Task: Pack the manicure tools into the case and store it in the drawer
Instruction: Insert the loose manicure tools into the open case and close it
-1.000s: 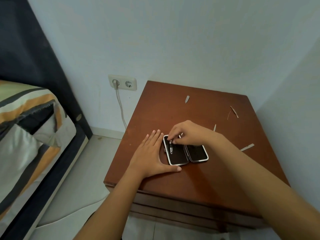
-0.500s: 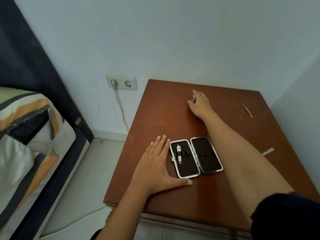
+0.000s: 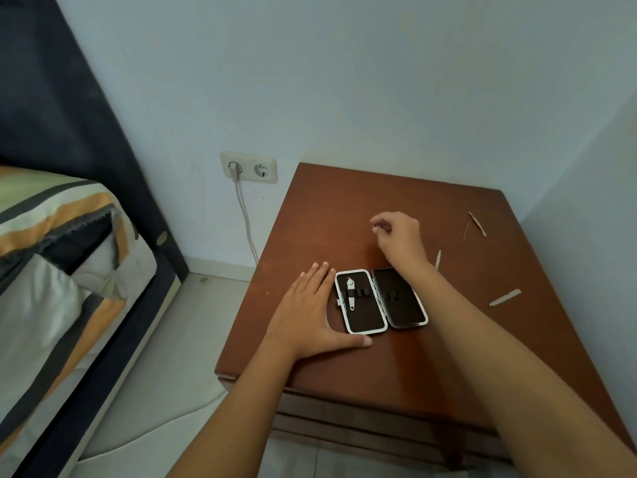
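Note:
The small manicure case [image 3: 381,301] lies open on the brown nightstand [image 3: 431,357], both black-lined halves facing up. A silver nail clipper [image 3: 351,293] sits strapped in its left half. My left hand [image 3: 310,312] lies flat on the top, fingers spread, touching the case's left edge. My right hand [image 3: 400,236] hovers behind the case, its fingertips pinched on a small silver tool [image 3: 377,227], mostly hidden. Loose tools remain on the top: a short metal piece [image 3: 438,259], a flat file [image 3: 505,297] and thin tweezers-like sticks [image 3: 477,224].
The closed drawer front [image 3: 362,422] shows below the nightstand's near edge. A wall socket with a plugged cable [image 3: 241,170] is on the left wall. A bed with striped bedding [image 3: 55,257] and a dark headboard stands to the left. Walls close off the back and right.
My right hand left the case, reached to the far small tool, picked it up and now draws back toward the case. The clipper stays in the left half; my left hand stays put.

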A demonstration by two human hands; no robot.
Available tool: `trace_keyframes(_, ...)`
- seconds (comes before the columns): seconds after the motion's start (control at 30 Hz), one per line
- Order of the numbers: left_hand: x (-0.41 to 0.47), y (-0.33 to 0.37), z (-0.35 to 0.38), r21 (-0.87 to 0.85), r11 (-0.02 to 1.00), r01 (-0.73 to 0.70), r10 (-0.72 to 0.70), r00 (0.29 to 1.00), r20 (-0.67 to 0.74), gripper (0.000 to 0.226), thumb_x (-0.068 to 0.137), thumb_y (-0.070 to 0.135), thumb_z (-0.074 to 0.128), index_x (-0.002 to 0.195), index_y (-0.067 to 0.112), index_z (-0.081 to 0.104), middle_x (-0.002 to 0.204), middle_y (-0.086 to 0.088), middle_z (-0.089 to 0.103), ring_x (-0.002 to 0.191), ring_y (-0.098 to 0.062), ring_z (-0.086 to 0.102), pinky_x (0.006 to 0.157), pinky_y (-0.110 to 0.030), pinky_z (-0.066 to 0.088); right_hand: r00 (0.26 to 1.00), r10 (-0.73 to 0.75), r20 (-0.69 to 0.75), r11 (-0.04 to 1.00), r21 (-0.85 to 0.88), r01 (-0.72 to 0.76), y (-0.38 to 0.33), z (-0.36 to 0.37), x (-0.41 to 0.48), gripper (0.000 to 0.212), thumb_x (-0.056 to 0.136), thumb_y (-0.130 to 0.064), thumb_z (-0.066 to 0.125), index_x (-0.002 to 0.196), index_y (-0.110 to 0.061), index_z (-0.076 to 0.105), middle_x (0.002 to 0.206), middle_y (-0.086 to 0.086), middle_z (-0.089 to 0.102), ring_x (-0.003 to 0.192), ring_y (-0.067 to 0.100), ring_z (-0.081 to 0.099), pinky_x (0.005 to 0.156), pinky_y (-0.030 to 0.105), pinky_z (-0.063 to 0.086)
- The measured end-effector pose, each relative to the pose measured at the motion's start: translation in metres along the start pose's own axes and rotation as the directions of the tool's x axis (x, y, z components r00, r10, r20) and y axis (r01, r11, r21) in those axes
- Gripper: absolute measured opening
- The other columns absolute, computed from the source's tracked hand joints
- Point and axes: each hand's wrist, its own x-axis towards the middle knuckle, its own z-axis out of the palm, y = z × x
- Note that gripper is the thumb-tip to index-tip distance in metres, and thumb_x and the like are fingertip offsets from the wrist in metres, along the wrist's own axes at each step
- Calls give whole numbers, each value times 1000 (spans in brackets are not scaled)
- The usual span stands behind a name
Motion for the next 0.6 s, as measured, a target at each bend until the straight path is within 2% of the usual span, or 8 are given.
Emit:
trace_keyframes(0.03, 0, 0, 0, 0, 1000, 2, -2, 1000, 1, 132, 48, 94, 42, 150, 16, 7, 159, 4, 2, 144, -6, -7, 118, -32, -1, 1000, 9, -16, 997, 71, -8, -7, -5, -9, 16, 84, -4, 60, 96, -8, 71, 99, 10, 68, 85, 18, 62, 84, 25, 52)
trace_keyframes(0.1, -1, 0, -1, 0, 1000, 3, -3, 1000, 7, 133, 47, 94, 41, 150, 16, 8, 159, 3, 2, 144, -7, -6, 118, -32, -1, 999, 37, 26, 983, 180, -41, -20, -12, -27, 13, 81, -6, 66, 92, -7, 72, 88, 8, 69, 69, 13, 61, 63, 4, 48)
trace_keyframes(0.13, -1, 1, -1, 1, 1000, 2, -2, 1000, 9, 133, 47, 94, 40, 150, 16, 7, 159, 3, 2, 144, -7, -6, 118, -32, -1, 997, 36, 70, 982, 185, -48, -24, -13, -35, 12, 80, -7, 68, 90, -7, 73, 86, 8, 70, 66, 13, 60, 54, 0, 44)
trace_keyframes(0.17, -2, 1, -1, 2, 1000, -2, 2, 1000, 9, 133, 48, 94, 40, 150, 16, 7, 159, 4, 2, 144, -7, -6, 118, -32, -2, 994, 26, 106, 986, 160, -43, -26, -12, -40, 11, 78, -8, 70, 88, -8, 73, 86, 8, 71, 65, 12, 60, 52, 0, 43)
trace_keyframes(0.33, -3, 0, 1, 1, 1000, -23, 23, 1000, -7, 129, 50, 93, 39, 150, 18, 6, 158, 7, 2, 144, -6, -5, 118, -30, -3, 980, 31, 197, 995, 84, -49, -22, -9, -57, 15, 75, -12, 74, 89, -7, 73, 89, 13, 73, 73, 14, 63, 67, 18, 46)
trace_keyframes(0.4, -2, 0, 2, -1, 1000, -27, 27, 1000, -5, 130, 49, 95, 36, 150, 19, 5, 158, 8, 2, 144, -6, -5, 118, -31, -2, 974, 16, 228, 999, 45, -27, -20, -9, -59, 18, 76, -15, 74, 92, -7, 73, 91, 12, 72, 77, 16, 64, 67, 16, 43)
trace_keyframes(0.47, -1, -1, 2, -8, 1000, -26, 26, 1000, -3, 131, 48, 95, 36, 150, 19, 5, 158, 8, 1, 144, -6, -5, 118, -32, -1, 962, -29, 272, 1000, -5, 31, -19, -10, -59, 20, 76, -17, 74, 93, -7, 73, 93, 11, 71, 81, 18, 65, 67, 17, 42)
trace_keyframes(0.6, -1, -2, 2, -14, 999, -35, 35, 999, -6, 129, 50, 95, 38, 150, 20, 4, 158, 9, 2, 144, -7, -4, 118, -32, 1, 931, -136, 340, 979, -98, 179, -15, -14, -66, 20, 81, -19, 69, 96, -8, 73, 99, 10, 67, 92, 22, 62, 83, 32, 49)
